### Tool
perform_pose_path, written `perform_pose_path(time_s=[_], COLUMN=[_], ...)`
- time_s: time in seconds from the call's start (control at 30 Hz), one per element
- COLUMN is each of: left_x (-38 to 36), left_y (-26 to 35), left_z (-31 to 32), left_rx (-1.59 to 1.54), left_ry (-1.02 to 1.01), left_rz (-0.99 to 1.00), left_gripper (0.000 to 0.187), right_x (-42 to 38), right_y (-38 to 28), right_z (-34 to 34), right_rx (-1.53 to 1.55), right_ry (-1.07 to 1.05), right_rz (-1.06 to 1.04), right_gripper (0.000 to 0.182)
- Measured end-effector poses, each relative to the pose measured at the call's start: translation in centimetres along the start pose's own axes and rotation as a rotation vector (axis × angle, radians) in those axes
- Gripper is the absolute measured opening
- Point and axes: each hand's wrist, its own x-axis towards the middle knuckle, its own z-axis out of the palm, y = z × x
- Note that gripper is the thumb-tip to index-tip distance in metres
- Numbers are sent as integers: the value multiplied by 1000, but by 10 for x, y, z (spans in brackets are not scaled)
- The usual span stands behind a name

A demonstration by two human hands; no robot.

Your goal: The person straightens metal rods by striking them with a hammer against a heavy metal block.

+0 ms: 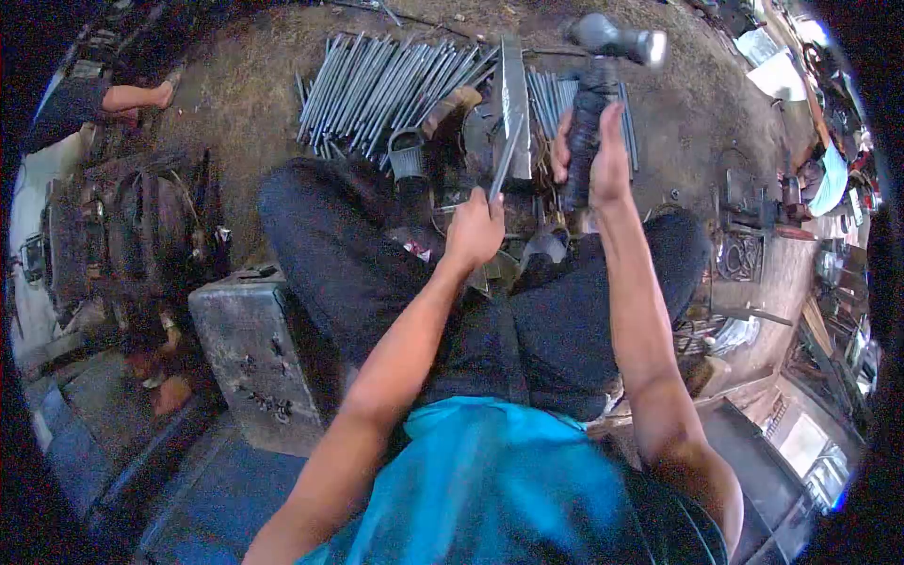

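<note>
My left hand (476, 229) is closed round a thin metal rod (507, 160), which slants up and away over the near end of a long steel bar (514, 89). In my right hand (607, 165) is a hammer (589, 118), raised with its dark wrapped handle against the palm and its blurred head (617, 40) at the top. The thumb and fingers lie on either side of the handle in a loose hold. Beyond the left hand lies a wide pile of similar metal rods (377, 89); more rods (556, 99) lie behind the hammer.
A worn metal box (259, 353) stands beside my left knee. Dark machinery (151, 226) is farther left, and another person's bare foot and leg (141, 97) show at the upper left. Tools and scrap (753, 226) crowd the right side. My crossed legs surround the work spot.
</note>
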Motion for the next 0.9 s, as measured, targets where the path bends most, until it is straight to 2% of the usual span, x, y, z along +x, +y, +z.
perform_pose_path(time_s=[0.1,0.17,0.2,0.23,0.3,0.37,0.43,0.57,0.63,0.67,0.7,0.77,0.8,0.83,0.9], left_x=[0,1,3,-1,-1,5,-2,0,1,-2,-2,1,4,6,4], left_y=[0,3,-3,-5,-3,-4,-8,-4,-7,-4,-3,-2,-3,-3,-3], left_z=[0,1,4,5,8,9,10,7,10,8,7,2,2,3,6], left_rx=[3,21,14,21,26,19,26,-56,22,7,6,-17,-13,-26,-44], left_ry=[0,29,48,43,94,135,140,32,84,87,86,-43,-46,-34,-21], left_rz=[59,36,101,102,95,114,138,61,118,104,94,24,27,26,21], left_gripper=[39,38,36,36,37,36,37,41,47,50,50,49,49,48,48], right_x=[1,6,7,6,13,17,10,11,7,2,6,3,5,5,3], right_y=[-1,34,54,65,73,83,81,59,29,9,9,9,24,34,53], right_z=[-2,-16,-24,-25,-25,-17,-9,-12,4,9,4,-4,-9,-13,-26], right_rx=[-10,-67,-107,-101,-326,-230,-285,-308,-312,-305,-387,-435,-450,-449,-773], right_ry=[-37,-13,1,7,112,86,87,-19,-92,-70,7,99,206,208,234], right_rz=[-138,-85,43,43,440,431,465,427,104,109,11,-15,-180,-183,110], right_gripper=[69,68,65,65,67,66,66,53,36,25,28,32,25,25,20])
